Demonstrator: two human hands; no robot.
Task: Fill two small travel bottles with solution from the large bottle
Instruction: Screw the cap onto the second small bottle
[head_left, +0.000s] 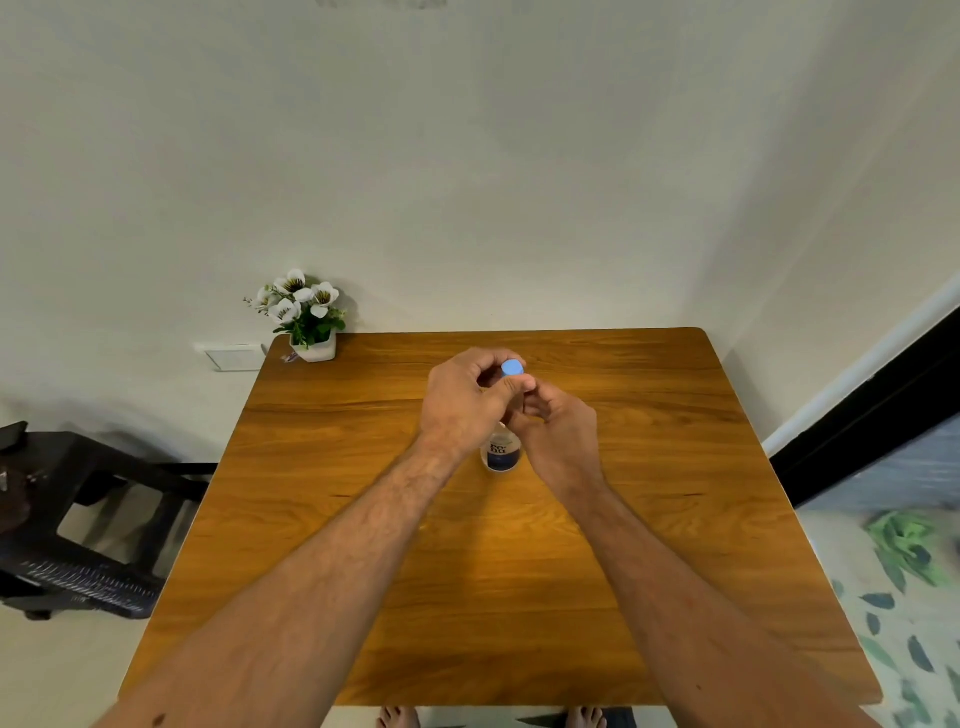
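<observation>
The bottle (500, 453) stands upright on the table, below the two hands and partly hidden by them. What shows of it is a clear body with a white label, dark lettering and a dark blue band near the base. Its neck and top are covered by the right hand (558, 436), whose fingers curl round the upper part of the bottle. Just above those fingers, the left hand (465, 400) pinches a small round light-blue cap (512, 368) between thumb and curled fingertips; whether the cap still touches the bottle cannot be told.

The wooden table (649, 545) is warm brown with a strong grain and rounded corners, pushed against a plain pale wall (467, 156). Well beyond the fingers, at the far left corner, sits a white pot of white flowers (306, 319). To the left of the table stands a dark plastic stool (78, 519). On the right, a patterned floor (909, 597) with green leaf shapes shows.
</observation>
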